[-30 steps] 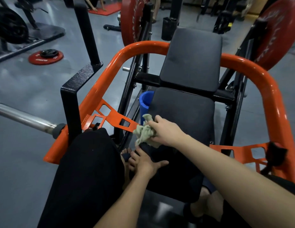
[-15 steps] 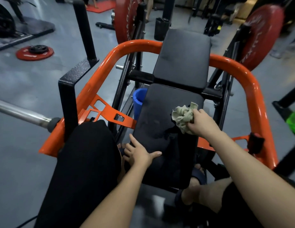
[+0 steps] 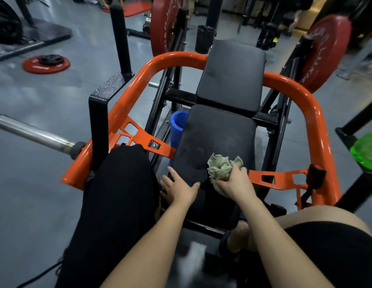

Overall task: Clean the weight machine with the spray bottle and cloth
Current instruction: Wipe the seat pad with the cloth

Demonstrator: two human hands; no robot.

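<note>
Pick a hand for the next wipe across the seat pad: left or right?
Right, probably. The right hand grips the cloth, bunched against the seat pad. The left hand lies flat on the pad's near left edge, holding nothing.

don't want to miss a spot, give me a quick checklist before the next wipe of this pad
1. Grip of right hand on bunched cloth: ok.
2. Contact of cloth with lower pad: ok.
3. The left hand flat on the pad's near edge, apart from cloth: ok.
4. Wiping of upper pad done: cannot tell.
5. Reach to spray bottle: cannot tell, not in view.
</note>
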